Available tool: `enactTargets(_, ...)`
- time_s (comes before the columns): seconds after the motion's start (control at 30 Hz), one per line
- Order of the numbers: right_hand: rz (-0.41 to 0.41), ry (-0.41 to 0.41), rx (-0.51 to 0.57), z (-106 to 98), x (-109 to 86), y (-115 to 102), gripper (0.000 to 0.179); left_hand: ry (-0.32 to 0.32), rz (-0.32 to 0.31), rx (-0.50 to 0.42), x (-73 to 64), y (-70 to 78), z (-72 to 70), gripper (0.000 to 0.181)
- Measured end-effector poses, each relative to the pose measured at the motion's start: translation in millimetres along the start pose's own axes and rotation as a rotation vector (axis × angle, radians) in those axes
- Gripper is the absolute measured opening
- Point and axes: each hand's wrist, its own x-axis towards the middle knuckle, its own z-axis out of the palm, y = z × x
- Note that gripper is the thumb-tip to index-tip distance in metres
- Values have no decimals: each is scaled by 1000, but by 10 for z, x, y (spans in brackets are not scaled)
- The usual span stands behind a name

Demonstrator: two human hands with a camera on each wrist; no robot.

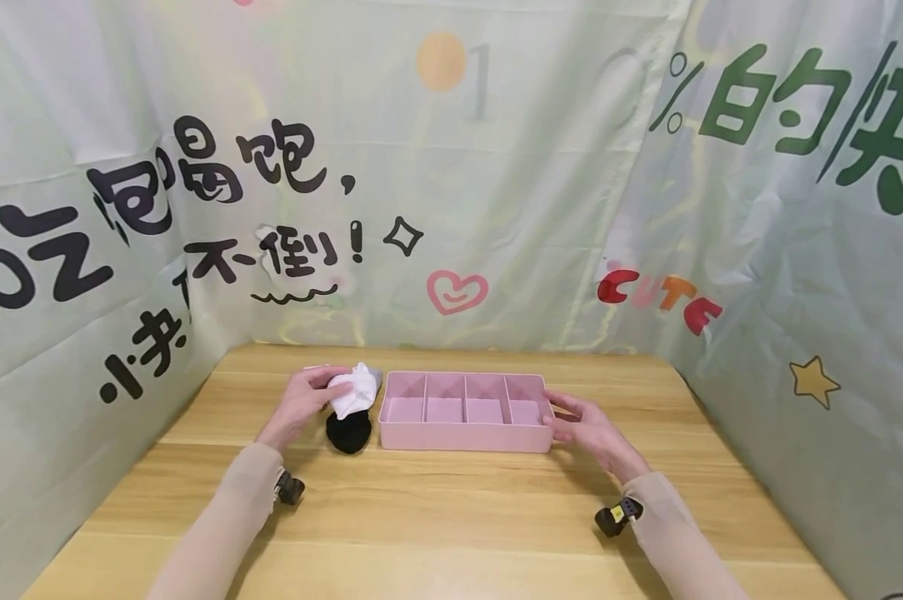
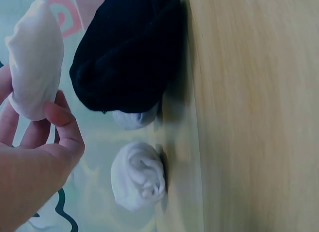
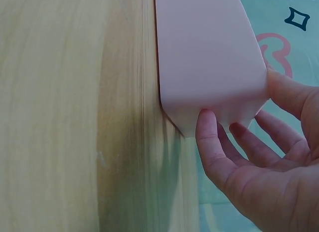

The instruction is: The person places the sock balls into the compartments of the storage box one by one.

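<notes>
My left hand (image 1: 301,404) pinches a rolled white sock (image 1: 354,392) between thumb and fingers. In the left wrist view the white sock (image 2: 36,62) is held clear of the table, beside a rolled black sock (image 2: 129,52). That black sock (image 1: 348,432) lies left of a pink divided box (image 1: 466,437). Behind it a light grey sock (image 2: 134,119) shows in part, and another rolled white sock (image 2: 138,177) sits farther along. At the box's right end, my right hand (image 1: 590,429) rests spread fingers against the wall, with fingertips (image 3: 207,117) touching near the corner.
The pink box has several compartments in a row, split by thin dividers (image 1: 464,400). Wood-grain table (image 1: 436,508) extends in front of it. Printed fabric (image 1: 511,250) hangs behind and at both sides. A small black camera (image 1: 290,487) is strapped at each wrist.
</notes>
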Motion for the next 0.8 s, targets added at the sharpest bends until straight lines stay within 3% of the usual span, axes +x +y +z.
enactTargets(0.4,12,11,1,0,11,23,64,-24,32,-67,24,41,135,43)
enactTargets(0.8,-2,19,16,17,13,31,63,-9,27,-14,44,147,399,40)
